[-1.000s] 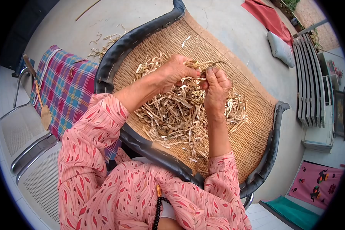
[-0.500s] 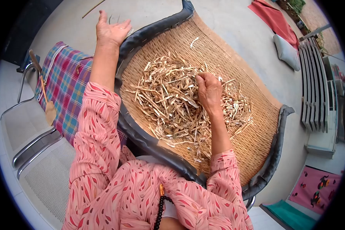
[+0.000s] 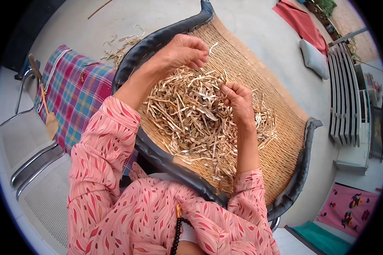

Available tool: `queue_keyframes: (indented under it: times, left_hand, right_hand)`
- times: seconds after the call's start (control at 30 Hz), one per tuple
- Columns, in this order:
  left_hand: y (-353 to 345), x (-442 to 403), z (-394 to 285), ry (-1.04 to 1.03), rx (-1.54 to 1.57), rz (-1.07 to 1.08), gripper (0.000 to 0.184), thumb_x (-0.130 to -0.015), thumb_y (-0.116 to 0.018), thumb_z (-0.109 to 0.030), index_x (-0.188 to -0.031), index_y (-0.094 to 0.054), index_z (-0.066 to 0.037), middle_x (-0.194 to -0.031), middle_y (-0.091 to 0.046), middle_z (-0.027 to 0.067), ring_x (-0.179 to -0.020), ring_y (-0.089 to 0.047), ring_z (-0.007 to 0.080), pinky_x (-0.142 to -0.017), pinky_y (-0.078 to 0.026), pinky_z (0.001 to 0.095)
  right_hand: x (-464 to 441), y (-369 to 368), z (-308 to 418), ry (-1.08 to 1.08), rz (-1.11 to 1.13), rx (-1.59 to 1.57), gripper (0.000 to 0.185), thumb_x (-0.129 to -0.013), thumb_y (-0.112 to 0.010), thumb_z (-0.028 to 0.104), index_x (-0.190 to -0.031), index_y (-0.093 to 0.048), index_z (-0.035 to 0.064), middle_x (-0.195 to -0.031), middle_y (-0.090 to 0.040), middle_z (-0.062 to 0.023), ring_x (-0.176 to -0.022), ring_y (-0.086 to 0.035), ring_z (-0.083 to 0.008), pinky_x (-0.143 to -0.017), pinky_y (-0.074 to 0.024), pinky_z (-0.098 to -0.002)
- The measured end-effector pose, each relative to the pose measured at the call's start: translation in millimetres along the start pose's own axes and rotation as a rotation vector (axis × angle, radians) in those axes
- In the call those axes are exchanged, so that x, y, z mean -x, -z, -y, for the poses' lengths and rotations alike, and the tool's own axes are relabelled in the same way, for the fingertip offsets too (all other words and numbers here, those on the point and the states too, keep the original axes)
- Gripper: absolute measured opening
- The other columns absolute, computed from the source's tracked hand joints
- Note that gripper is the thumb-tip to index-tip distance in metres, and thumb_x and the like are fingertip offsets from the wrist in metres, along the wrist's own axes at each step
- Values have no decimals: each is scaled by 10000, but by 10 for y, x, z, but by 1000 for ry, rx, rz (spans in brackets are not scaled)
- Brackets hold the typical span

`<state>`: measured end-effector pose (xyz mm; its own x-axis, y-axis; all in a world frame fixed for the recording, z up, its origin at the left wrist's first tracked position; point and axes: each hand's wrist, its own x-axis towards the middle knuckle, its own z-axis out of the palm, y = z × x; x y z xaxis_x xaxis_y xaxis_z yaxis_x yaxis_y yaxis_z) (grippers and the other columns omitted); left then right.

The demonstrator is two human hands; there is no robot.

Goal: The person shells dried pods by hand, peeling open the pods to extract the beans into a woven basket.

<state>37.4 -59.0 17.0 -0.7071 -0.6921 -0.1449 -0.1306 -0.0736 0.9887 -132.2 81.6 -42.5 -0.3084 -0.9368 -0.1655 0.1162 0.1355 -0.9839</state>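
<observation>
A heap of dry, straw-coloured pods and husks (image 3: 187, 112) lies on the woven cord seat (image 3: 281, 170), which has a padded black rim (image 3: 157, 146). My left hand (image 3: 181, 52) hovers above the heap's far left side, fingers loosely bent and parted, with nothing visible in them; its thumb is mostly hidden. My right hand (image 3: 238, 101) is closed in a pinch over the right part of the heap. A small brown dry pod (image 3: 220, 92) shows at its fingertips. Some loose husks (image 3: 121, 49) lie on the floor past the left rim.
To the left are a checked cloth bundle (image 3: 83, 89), metal chairs (image 3: 42, 204) and a wooden paddle (image 3: 51, 125). A red cloth (image 3: 300, 23), a pale cushion (image 3: 314, 58) and a stack of grey slatted panels (image 3: 344, 95) are at the right.
My left hand has come back from beyond the left rim to above the heap, its fingers now bent. My right hand has shifted slightly right and turned, still pinched.
</observation>
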Motion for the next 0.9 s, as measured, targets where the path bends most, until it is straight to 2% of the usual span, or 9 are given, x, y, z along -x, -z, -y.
queue_keyframes:
  times: [0.1, 0.17, 0.27, 0.37, 0.47, 0.57, 0.77, 0.8, 0.9]
  left_hand:
    - [-211, 2, 92, -52, 0, 190, 174, -814, -641, -171, -889, -616, -16, -731, -599, 18, -659, -558, 78, -593, -467, 204]
    - [-319, 37, 126, -166, -217, 236, 147, -798, -659, -168, -829, -621, -29, -674, -568, -5, -604, -500, 54, -536, -419, 193]
    - [-420, 102, 100, -194, -263, 209, 127, -791, -658, -149, -781, -608, -34, -619, -533, -25, -566, -456, 41, -493, -373, 195]
    - [-402, 71, 184, -210, -180, 195, 112, -790, -645, -124, -744, -589, -38, -590, -518, -34, -549, -447, 35, -475, -360, 198]
    - [-400, 27, 239, -310, -238, 147, 109, -795, -620, -96, -728, -572, -25, -599, -518, -22, -558, -454, 42, -482, -370, 207]
    - [-424, 53, 174, -288, -281, 90, 102, -796, -602, -76, -729, -560, -12, -622, -524, -8, -580, -463, 51, -500, -384, 216]
    - [-433, 38, 185, -321, -259, 37, 83, -804, -588, -70, -772, -547, -6, -655, -526, 5, -616, -481, 63, -527, -398, 222]
    - [-416, 19, 171, -278, -186, -5, 71, -822, -566, -54, -824, -529, 6, -707, -539, 30, -640, -533, 98, -559, -458, 238]
    - [-318, -17, 54, -103, 274, -186, 74, -836, -537, -28, -884, -505, 17, -808, -550, 72, -701, -582, 149, -622, -528, 286]
  right_hand:
    - [34, -25, 90, 43, -1, -117, 87, -831, -608, 81, -796, -621, 1, -618, -556, 5, -513, -452, -42, -459, -366, -172]
    - [57, -59, 94, 93, 4, -161, 88, -831, -607, 79, -797, -619, -2, -615, -548, 10, -506, -448, -40, -454, -359, -166]
    - [81, -110, 72, 199, 25, -63, 79, -830, -606, 73, -812, -616, -4, -621, -546, 14, -509, -461, -41, -451, -366, -168]
    - [116, -142, 114, 228, 50, 16, 75, -832, -602, 68, -830, -611, -7, -627, -542, 12, -519, -475, -42, -451, -374, -172]
    - [135, -150, 185, 123, 97, -50, 77, -833, -597, 64, -852, -604, -11, -640, -543, 4, -527, -484, -44, -458, -384, -170]
    - [115, -106, 190, 38, 149, -166, 90, -840, -592, 76, -858, -600, -12, -651, -551, -6, -524, -483, -45, -460, -388, -166]
    - [75, -118, 86, 1, 194, -310, 137, -869, -560, 123, -843, -594, -7, -651, -564, -17, -518, -479, -50, -456, -394, -170]
    - [54, -143, 74, 21, 150, -197, 145, -868, -565, 139, -835, -596, 2, -655, -569, -21, -521, -484, -55, -460, -403, -179]
    - [-18, -210, 7, 93, 11, 140, 170, -864, -579, 187, -810, -603, 28, -670, -583, -33, -531, -498, -70, -469, -428, -205]
